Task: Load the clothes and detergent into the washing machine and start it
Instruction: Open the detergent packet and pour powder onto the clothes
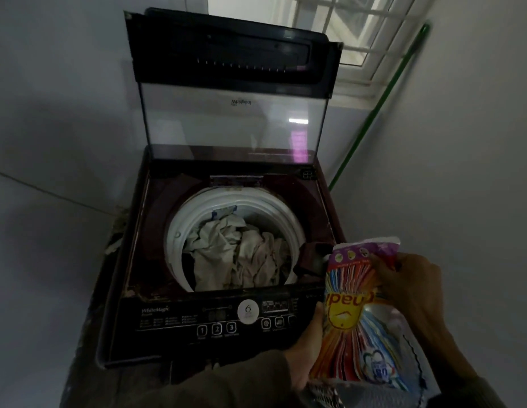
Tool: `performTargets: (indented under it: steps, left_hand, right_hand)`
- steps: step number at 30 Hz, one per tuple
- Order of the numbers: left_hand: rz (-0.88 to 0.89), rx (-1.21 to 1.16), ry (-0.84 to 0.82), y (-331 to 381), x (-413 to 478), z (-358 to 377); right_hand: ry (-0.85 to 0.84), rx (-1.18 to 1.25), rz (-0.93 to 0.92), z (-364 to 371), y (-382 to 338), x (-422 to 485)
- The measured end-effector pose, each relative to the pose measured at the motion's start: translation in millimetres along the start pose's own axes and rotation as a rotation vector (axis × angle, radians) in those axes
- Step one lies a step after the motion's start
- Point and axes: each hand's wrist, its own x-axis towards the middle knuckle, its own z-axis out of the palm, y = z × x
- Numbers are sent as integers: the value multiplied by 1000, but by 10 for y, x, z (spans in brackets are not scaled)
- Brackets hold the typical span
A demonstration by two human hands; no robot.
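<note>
A top-loading washing machine (pixel 132 260) stands before me with its glass lid (pixel 232 125) raised upright. Pale crumpled clothes (pixel 241 254) lie inside the white drum (pixel 179 231). A colourful detergent packet (pixel 356 313) is held upside down over the machine's front right corner. My left hand (pixel 306 351) grips its lower left side from beneath. My right hand (pixel 412 295) pinches the packet near its upper end. The small detergent compartment (pixel 313 256) sits just right of the drum, beside the packet's top edge.
The control panel (pixel 215 318) with numbered buttons and a round dial runs along the machine's front edge. A green pole (pixel 380 104) leans in the right corner under a barred window (pixel 344 28). Plain walls close in on both sides.
</note>
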Motion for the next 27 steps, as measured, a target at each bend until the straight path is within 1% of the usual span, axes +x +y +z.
performTargets:
  steps: [2,5,8,12,17,20,22,24,25,27]
  left_hand:
    - [90,-39,26,14,70,35]
    - [127,-57,42,59,22,140]
    - [222,-57,103,13,36,180]
    - [289,-46,137,-6,27,277]
    - [372,-20,234,0,42,347]
    - [459,-58,293,26,-1,408]
    - [539,-123,333,33,-33,411]
    - [600,-106,398,8,-54,356]
    - [644,-79,456,-5,-84,323]
    - [748,-23,613,-53,-179,240]
  right_hand:
    - [7,35,-21,-33,36,-30]
    - [-1,126,-61,-82,111,-46]
    - [-35,180,-87,-105,199,-67]
    - [-45,272,-122,-159,263,-95]
    - [-43,382,-166,-259,286,-154]
    - [-85,491,-176,-310,279,-208]
    - [-89,558,-196,-320,280,-246]
    - [-87,608,-212,-302,277,-262]
    - [-100,625,-223,-291,261,-267]
    - [-160,741,-206,-266,179,-290]
